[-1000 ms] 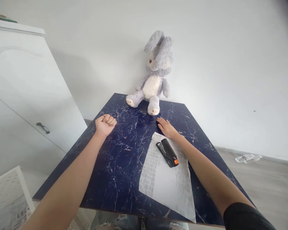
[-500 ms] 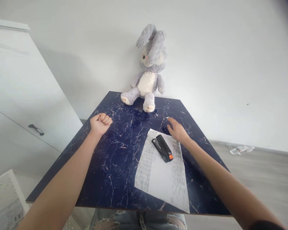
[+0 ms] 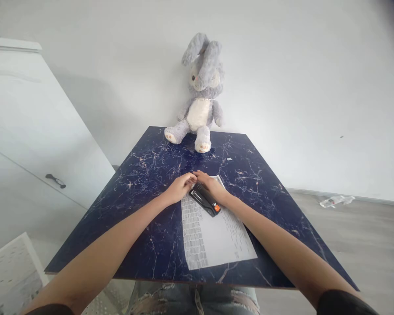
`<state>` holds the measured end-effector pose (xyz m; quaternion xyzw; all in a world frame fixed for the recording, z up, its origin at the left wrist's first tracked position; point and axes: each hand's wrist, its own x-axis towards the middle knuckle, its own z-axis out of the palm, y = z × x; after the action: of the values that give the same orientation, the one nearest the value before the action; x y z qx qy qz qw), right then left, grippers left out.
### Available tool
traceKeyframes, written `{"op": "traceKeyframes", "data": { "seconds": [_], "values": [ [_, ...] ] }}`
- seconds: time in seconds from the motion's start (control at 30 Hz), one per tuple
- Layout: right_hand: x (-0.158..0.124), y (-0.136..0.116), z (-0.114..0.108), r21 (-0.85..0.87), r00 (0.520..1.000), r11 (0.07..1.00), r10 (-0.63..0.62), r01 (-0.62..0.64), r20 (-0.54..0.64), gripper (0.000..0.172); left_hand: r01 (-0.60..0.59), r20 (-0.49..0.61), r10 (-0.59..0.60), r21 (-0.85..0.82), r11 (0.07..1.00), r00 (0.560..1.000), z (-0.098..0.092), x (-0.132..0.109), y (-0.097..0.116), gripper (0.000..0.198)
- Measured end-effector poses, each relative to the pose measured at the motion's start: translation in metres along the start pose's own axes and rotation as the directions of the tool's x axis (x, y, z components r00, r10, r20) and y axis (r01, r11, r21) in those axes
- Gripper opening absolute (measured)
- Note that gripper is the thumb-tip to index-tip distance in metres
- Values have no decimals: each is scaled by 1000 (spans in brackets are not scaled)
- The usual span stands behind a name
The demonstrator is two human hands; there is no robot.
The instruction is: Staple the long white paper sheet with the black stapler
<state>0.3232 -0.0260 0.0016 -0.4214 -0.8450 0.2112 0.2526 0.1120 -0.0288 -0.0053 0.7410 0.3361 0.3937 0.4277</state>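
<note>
Fingertips (image 3: 191, 177) of our left hand (image 3: 180, 187) and those of our right hand (image 3: 214, 185) meet at the far edge of a sheet of paper (image 3: 216, 238), just at the front end of a black stapler (image 3: 205, 199). On both hands the fingers lie close together and slightly bent. We cannot tell whether they pinch the paper, press the stapler or only rest there. The stapler lies slantwise on the far part of the sheet, its orange end toward us, with the right hand just beside it.

The sheet is printed along its left and right sides and lies flat on a dark blue table (image 3: 144, 227) veined in white like marble. A tiny pale scrap (image 3: 229, 159) sits on the tabletop beyond our hands. At the far edge a grey plush rabbit (image 3: 201, 105) sits upright against the white wall (image 3: 298, 87).

To our left stands a white cabinet (image 3: 26, 122) with a dark handle (image 3: 55, 180). To our right, on the grey floor (image 3: 364, 245), a clear plastic bottle (image 3: 335, 201) lies by the wall.
</note>
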Motion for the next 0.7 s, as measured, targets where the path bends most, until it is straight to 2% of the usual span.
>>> {"op": "traceKeyframes", "data": {
  "seconds": [0.07, 0.1, 0.13, 0.17, 0.23, 0.27, 0.3, 0.37, 0.43, 0.5, 0.63, 0.7],
  "values": [
    [2, -12, -9, 73, 971, 986, 163, -152, -173, 33, -94, 88, 76, 213, 973, 993, -2, -4, 0, 28],
    [-2, -18, -17, 112, 954, 972, 224, -205, -201, 35, -135, 127, 103, 281, 950, 987, -4, -5, -1, 28],
    [-9, -25, -26, 140, 953, 963, 253, -231, -168, 37, -170, 161, 123, 324, 931, 979, -6, -5, -1, 28],
    [-17, -31, -34, 152, 968, 962, 239, -226, -72, 37, -196, 189, 136, 346, 918, 972, -8, -4, -2, 28],
    [-34, -42, -45, 123, 976, 976, 162, -180, 146, 34, -230, 232, 154, 350, 908, 960, -11, -1, -5, 26],
    [-41, -47, -46, 89, 971, 984, 133, -153, 201, 36, -243, 246, 164, 341, 908, 955, -12, 1, -7, 27],
    [-47, -50, -44, 47, 970, 990, 119, -132, 210, 37, -256, 255, 175, 328, 909, 951, -13, 2, -9, 30],
    [-53, -52, -33, -17, 982, 993, 118, -117, 146, 28, -276, 269, 196, 305, 911, 943, -13, 4, -11, 37],
    [-54, -51, -19, -25, 988, 991, 135, -133, 73, 15, -286, 277, 204, 299, 910, 939, -14, 4, -12, 42],
    [-53, -48, -9, 4, 990, 991, 137, -137, 37, 9, -287, 278, 202, 312, 906, 939, -14, 3, -11, 44],
    [-53, -46, -7, 37, 993, 993, 114, -115, 37, 9, -273, 252, 190, 351, 896, 949, -13, 0, -8, 41],
    [-55, -47, -11, 37, 992, 992, 117, -119, 46, 9, -255, 201, 186, 408, 877, 962, -14, -1, -7, 36]
  ]
}}
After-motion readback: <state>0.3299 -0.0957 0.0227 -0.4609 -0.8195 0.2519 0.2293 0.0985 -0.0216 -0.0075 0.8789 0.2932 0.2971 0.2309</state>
